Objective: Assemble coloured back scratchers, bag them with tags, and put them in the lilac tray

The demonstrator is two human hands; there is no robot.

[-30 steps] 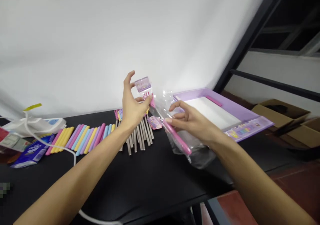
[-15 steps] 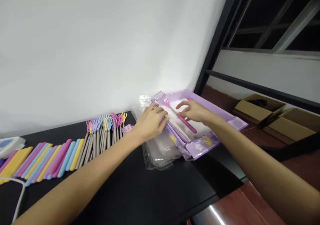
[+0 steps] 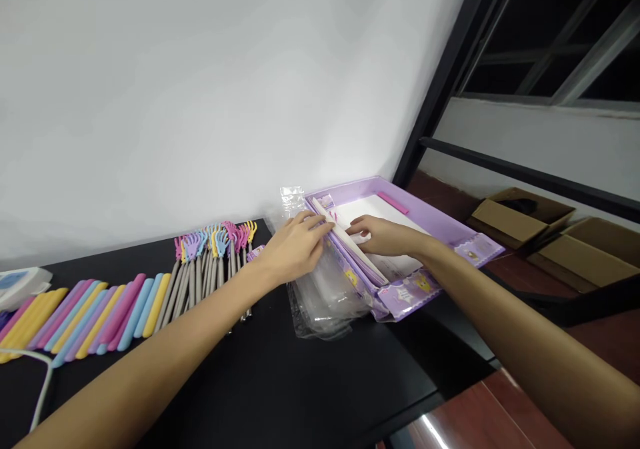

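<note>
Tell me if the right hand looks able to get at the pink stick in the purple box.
Probably yes. The right hand reaches into the purple box, and the pink stick lies uncovered beside the wall, with just flat white paper seen between. Whether its fingers are free, I can't tell.

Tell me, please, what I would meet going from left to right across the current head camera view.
Coloured sticks → back scratchers → left hand → right hand → cardboard boxes.
</note>
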